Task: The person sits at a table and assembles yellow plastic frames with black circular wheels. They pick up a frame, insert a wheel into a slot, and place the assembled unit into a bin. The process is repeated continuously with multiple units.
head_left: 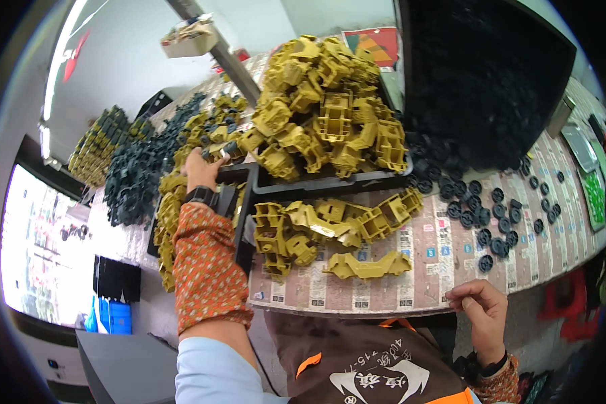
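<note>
My left hand reaches forward into the pile at the left, its thumb and fingers bent around a yellow plastic part with a dark piece beside it. The fingertips are partly lost among the other parts. Beneath the forearm, more yellow parts fill a black crate on the left. Over the table's front edge hovers my right hand, fingers loosely bent, thumb a little apart, nothing visible in it. Nearest to it on the table are small black wheels and a single long yellow plastic body.
A black tray carries a tall heap of yellow plastic bodies. Several more lie before it. Many dark wheels spill from a big black container at the right. Dark parts are piled at far left. A metal post rises behind.
</note>
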Available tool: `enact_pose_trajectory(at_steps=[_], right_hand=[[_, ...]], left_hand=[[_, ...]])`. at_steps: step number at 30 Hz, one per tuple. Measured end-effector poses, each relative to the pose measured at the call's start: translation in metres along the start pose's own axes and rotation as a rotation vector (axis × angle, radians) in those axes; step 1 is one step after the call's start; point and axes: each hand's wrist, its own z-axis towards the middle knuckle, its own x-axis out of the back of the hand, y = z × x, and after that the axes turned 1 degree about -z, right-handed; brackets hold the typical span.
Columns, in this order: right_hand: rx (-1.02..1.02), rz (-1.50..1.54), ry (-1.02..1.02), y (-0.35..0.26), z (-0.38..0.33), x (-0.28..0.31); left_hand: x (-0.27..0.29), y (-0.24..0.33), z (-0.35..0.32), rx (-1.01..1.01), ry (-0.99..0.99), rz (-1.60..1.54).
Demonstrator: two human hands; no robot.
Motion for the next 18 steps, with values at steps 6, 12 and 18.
enact_pose_trajectory(at_steps=[6,12,18], right_hand=[[0.083,-0.284,0.105,0.017,0.006,0.031],[0.434,-0.893,0.339,0.019,0.053,0.066],[0.488,-1.055,0.481,0.028,0.061,0.095]], left_hand=[[0.066,0.170,-0.111,-0.324,0.123,-1.225],[0.086,0.277,-0.265,-1.031,-0.218,-0.277],[0.046,0.286,-0.241,-0.885,-0.223,-0.159]])
